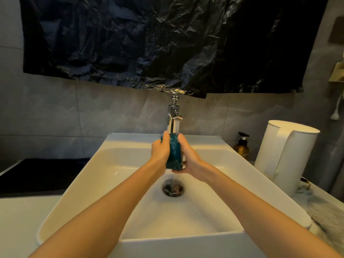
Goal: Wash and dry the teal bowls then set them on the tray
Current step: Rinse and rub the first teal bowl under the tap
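Note:
A teal bowl (174,152) is held on edge under the running chrome tap (174,116), above the white sink (115,164). My left hand (160,148) grips its left side, fingers curled over the top rim. My right hand (188,155) holds the right side, with its fingers under the lower edge. Water runs off the bowl down to the drain (173,188). Most of the bowl's inside is hidden by my hands.
A dark tray (37,174) lies on the counter left of the sink. A white kettle (284,155) and an amber pump bottle (241,147) stand to the right. A pale cloth (327,215) lies at the right edge. Black plastic sheeting (149,43) hangs above the tap.

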The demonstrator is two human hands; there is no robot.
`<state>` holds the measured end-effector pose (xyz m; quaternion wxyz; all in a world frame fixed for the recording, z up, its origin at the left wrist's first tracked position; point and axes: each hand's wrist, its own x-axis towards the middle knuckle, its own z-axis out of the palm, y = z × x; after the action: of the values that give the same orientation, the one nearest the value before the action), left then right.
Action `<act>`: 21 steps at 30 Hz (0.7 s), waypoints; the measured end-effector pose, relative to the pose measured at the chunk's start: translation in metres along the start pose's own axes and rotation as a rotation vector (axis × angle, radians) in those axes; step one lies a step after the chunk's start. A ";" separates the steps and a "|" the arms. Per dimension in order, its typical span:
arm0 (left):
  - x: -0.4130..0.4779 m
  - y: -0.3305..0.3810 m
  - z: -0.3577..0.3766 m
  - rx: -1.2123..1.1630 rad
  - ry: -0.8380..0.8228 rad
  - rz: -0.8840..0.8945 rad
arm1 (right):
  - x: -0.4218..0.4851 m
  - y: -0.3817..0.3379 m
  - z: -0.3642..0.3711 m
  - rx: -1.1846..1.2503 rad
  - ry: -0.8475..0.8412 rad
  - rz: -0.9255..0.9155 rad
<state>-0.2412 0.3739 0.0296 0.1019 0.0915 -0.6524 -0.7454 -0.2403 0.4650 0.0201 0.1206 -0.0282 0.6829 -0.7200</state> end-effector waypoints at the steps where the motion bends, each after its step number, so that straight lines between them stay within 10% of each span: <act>1: 0.002 0.005 -0.005 -0.029 0.010 -0.055 | -0.001 0.001 -0.001 -0.078 -0.042 -0.062; 21: 0.010 0.000 -0.011 0.007 -0.110 -0.181 | 0.002 -0.005 0.002 0.025 0.005 -0.014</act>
<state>-0.2479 0.3603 0.0283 -0.0021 0.1094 -0.6486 -0.7532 -0.2422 0.4624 0.0249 0.1140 -0.0296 0.6738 -0.7295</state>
